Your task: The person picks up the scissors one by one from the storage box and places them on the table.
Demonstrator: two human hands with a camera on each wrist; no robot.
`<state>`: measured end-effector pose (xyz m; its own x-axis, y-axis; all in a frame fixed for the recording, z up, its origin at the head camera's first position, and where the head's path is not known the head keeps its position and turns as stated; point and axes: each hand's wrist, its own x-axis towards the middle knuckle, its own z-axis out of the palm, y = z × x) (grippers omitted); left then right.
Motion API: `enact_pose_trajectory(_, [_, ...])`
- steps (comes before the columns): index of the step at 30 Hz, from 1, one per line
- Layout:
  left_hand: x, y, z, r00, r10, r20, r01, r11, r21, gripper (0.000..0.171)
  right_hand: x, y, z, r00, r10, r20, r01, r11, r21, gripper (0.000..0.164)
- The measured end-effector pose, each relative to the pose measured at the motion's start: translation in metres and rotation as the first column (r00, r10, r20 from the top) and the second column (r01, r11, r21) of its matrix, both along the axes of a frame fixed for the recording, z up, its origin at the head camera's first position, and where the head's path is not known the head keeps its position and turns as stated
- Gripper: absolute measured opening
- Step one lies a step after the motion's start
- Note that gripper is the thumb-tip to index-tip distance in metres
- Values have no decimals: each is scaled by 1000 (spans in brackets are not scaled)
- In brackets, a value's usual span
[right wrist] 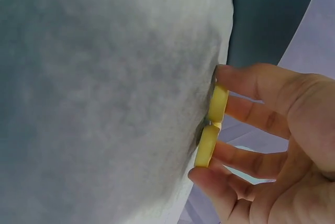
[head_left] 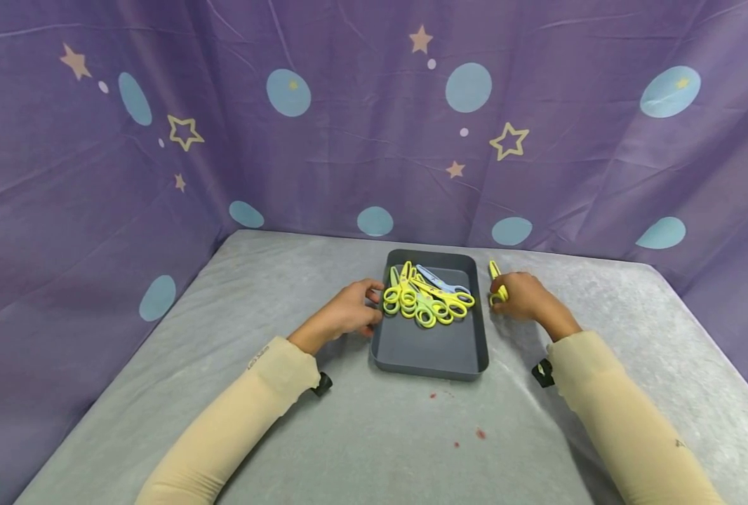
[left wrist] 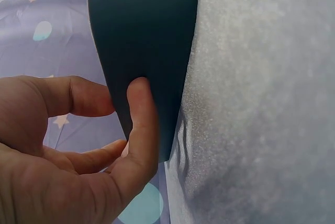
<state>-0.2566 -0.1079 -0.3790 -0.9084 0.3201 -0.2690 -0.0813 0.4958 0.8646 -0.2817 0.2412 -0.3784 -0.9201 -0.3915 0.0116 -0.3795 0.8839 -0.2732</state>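
Note:
My right hand grips yellow scissors on the cloth just right of a dark grey tray. In the right wrist view, thumb and fingers pinch the scissors' yellow handle loops from both sides, close against the cloth; the blades point away from me in the head view. My left hand is at the tray's left wall, fingers spread and loosely bent. One fingertip rests on the outer wall in the left wrist view, with others at the rim. Inside the tray lie several yellow and green scissors and blue scissors.
A pale grey cloth covers the table, with a few small red marks in front of the tray. Purple curtains with stars and blue ovals stand behind the table and along its sides.

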Motion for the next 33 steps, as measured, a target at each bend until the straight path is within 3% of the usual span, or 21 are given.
enact_pose_trajectory(9, [-1, 2, 0, 1000, 0, -4, 0, 1000, -6, 67, -1, 3, -1, 996, -19, 89, 18, 1000, 9, 34])
enact_pose_trajectory(16, [0, 2, 0, 1000, 1, -13, 0, 1000, 3, 68, -2, 5, -3, 995, -16, 101, 16, 1000, -1, 37])
enact_pose_trajectory(23, [1, 1, 1, 1000, -2, -16, 2, 1000, 7, 68, 1, 6, -4, 1000, -10, 7, 10, 1000, -13, 42])
enact_pose_trajectory(33, [0, 0, -3, 1000, -4, -16, 5, 1000, 20, 68, 7, -4, 7, 996, -18, -92, 13, 998, -55, 46])
